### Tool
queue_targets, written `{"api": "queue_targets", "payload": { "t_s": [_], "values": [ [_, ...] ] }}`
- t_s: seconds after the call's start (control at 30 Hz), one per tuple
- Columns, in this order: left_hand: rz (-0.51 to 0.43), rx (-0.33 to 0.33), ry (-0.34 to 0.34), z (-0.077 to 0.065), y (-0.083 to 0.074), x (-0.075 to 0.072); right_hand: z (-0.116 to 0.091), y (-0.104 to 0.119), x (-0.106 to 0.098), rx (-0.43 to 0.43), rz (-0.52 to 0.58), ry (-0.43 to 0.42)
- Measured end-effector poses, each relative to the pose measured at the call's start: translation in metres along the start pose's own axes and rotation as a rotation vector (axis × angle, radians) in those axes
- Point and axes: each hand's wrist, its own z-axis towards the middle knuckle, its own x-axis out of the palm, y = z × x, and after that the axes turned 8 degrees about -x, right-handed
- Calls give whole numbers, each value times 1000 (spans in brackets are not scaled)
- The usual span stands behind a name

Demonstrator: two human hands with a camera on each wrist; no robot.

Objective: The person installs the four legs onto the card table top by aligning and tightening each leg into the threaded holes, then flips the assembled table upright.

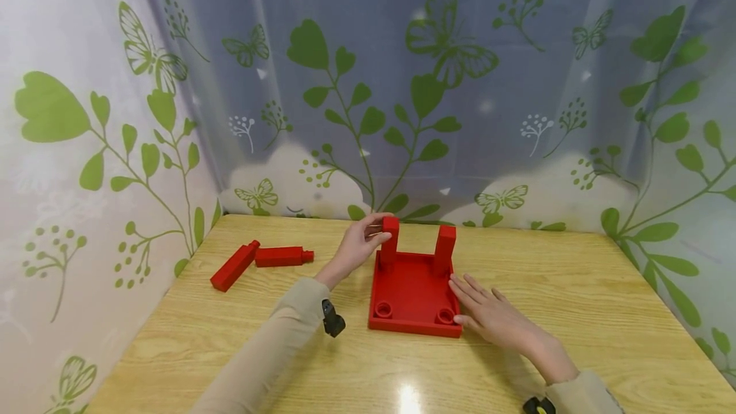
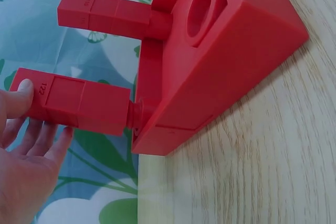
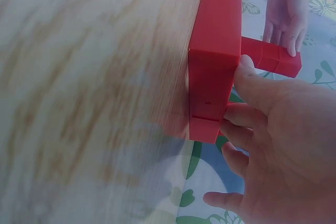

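Red tray [image 1: 416,292] lies on the table [image 1: 546,267], hollow side up; left hand [image 1: 358,245] pinches the far-left leg [image 1: 390,245] near its top, apparently holding it upright; right hand [image 1: 499,319], fingers outstretched, touches the tray's right side, likely bracing it.

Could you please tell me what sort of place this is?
Probably a screened-off indoor workspace: a wood-grain table, a leaf-printed curtain around three sides, and a red base on the tabletop.
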Motion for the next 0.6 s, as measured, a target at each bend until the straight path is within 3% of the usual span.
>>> {"api": "queue_targets", "payload": {
  "t_s": [0.2,0.37,0.5,0.6],
  "values": [
    [2,43,36,2,6,-4,0,0,1,0,-5,1],
    [10,70,27,1,6,-2,1,0,2,0,-7,0],
    [26,69,-29,0,6,4,0,0,1,0,-2,-4],
    [86,82,-112,-1,4,13,0,1,0,3,1,-5]
  ]
}}
